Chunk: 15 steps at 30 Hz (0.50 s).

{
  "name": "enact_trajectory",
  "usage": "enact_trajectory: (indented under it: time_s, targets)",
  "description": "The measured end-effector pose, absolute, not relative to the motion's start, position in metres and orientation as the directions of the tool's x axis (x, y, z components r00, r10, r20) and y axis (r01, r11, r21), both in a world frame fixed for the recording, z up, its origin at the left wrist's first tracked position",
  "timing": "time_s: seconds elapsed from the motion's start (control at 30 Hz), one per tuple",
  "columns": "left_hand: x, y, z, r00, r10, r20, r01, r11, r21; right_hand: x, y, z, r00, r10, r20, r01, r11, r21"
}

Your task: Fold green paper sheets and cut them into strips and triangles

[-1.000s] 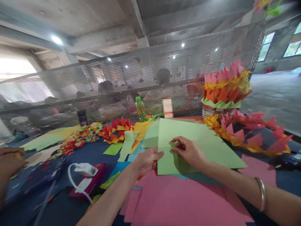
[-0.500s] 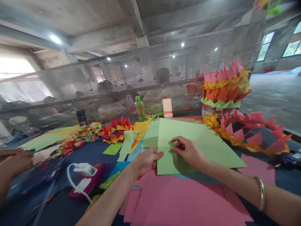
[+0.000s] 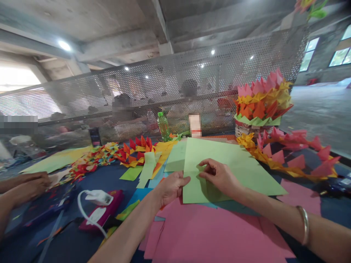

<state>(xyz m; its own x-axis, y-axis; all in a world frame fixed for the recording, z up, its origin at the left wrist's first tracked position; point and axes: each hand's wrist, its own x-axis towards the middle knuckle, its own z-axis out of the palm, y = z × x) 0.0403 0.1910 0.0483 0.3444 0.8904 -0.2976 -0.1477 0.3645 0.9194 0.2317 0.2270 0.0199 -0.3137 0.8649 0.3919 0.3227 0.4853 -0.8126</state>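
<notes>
My left hand [image 3: 172, 186] pinches the left edge of a light green paper sheet [image 3: 236, 171], thumb on top and fingers curled beneath. Over the left part of that sheet hovers my right hand [image 3: 216, 173], a bangle on its wrist. Its fingers are bent, thumb and forefinger tips apart, and I see nothing between them. Below the green sheet spread several pink paper sheets [image 3: 214, 230]. A bluish sheet shows partly under the green one. To the left lie a smaller pale green piece [image 3: 176, 157] and a light green strip [image 3: 148, 170].
A stack of folded-paper rings [image 3: 263, 98] stands back right, with a pink-and-yellow ring [image 3: 298, 162] before it. A green-capped bottle [image 3: 163, 128] stands by the mesh screen [image 3: 153, 91]. Left are a magenta box with a white charger [image 3: 100, 197], paper scraps [image 3: 90, 160] and a co-worker's hands [image 3: 30, 186].
The co-worker's hands at the left have moved right, and both now show. My own hands and the green sheet have hardly moved.
</notes>
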Motion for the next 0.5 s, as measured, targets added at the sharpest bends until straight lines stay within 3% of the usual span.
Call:
enact_trajectory:
  time_s: [0.33, 0.5]
  targets:
    - [0.031, 0.198, 0.047, 0.276, 0.929, -0.247, -0.202, 0.307, 0.930, 0.255, 0.238, 0.038, -0.212, 0.807, 0.552, 0.429, 0.584, -0.689]
    - [0.030, 0.199, 0.044, 0.289, 0.923, -0.255, -0.208, 0.321, 0.924, 0.265, 0.230, 0.042, -0.315, 0.723, 0.615, 0.473, 0.681, -0.559]
